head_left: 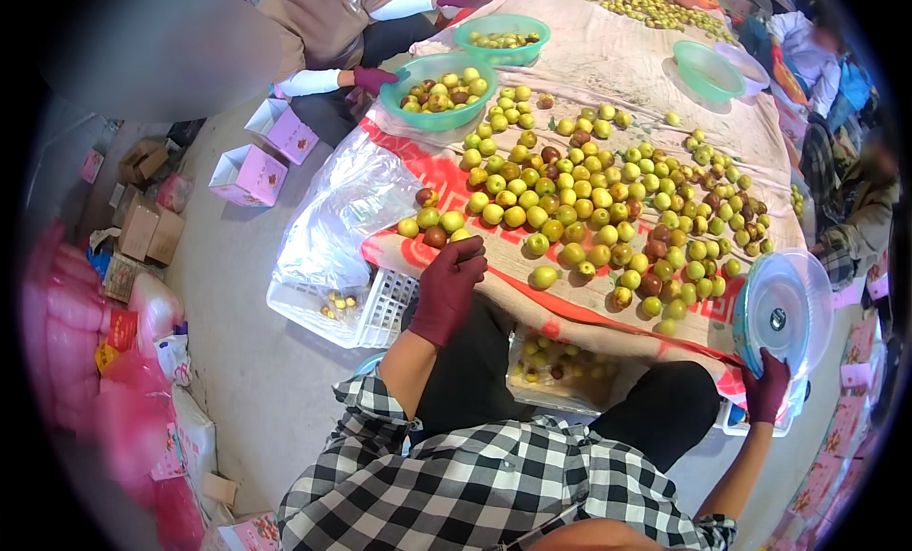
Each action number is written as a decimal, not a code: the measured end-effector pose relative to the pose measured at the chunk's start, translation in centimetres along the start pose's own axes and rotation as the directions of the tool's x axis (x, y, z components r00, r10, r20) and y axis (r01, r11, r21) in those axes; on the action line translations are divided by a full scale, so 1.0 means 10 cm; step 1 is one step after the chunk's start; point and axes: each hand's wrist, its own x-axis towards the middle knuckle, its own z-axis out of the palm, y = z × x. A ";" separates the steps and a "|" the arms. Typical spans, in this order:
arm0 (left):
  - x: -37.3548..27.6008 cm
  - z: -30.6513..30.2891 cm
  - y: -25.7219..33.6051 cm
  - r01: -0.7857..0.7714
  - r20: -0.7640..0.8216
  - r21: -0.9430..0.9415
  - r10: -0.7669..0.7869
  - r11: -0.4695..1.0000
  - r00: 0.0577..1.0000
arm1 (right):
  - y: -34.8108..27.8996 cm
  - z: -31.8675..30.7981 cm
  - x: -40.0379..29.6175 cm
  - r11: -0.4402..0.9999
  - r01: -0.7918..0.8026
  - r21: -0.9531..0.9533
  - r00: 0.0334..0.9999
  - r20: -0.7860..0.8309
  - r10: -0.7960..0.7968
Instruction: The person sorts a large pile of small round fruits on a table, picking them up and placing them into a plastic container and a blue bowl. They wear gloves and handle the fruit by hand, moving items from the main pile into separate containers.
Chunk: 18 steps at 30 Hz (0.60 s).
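Observation:
My left hand, in a maroon glove, is at the near left edge of the cloth-covered table, fingers curled, close by a small group of green and brown jujubes. Whether it holds anything cannot be told. My right hand, gloved alike, grips the lower rim of a bluish plastic basin at the table's right corner; a clear basin shows behind it. Many loose jujubes are spread over the red-patterned cloth between my hands and beyond.
A co-worker's gloved hand touches a green basin of jujubes; another filled basin stands beyond. A white crate with plastic film is at left, an open box of jujubes between my knees. Other people sit at right.

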 end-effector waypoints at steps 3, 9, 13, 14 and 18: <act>0.02 -0.01 0.01 -0.049 0.010 0.070 0.048 0.996 0.999 | 0.02 0.08 0.16 0.997 -0.061 0.049 0.996 0.074 0.058; 0.22 0.04 0.13 0.073 0.125 -0.081 -0.062 0.994 0.990 | 0.04 -0.21 0.34 0.930 -0.134 0.343 0.981 0.182 0.075; 0.39 -0.02 0.01 0.108 0.114 -0.295 -0.077 0.949 0.990 | 0.39 -0.37 0.36 0.908 -0.060 0.414 0.988 0.156 -0.006; 0.42 -0.02 0.01 0.134 0.129 -0.329 -0.096 0.935 0.987 | 0.57 -0.36 0.39 0.972 0.103 0.213 0.977 0.162 -0.139; 0.41 0.05 0.02 0.074 0.113 -0.160 -0.056 0.984 0.992 | 0.46 -0.48 0.56 0.973 0.200 -0.114 0.934 0.321 -0.155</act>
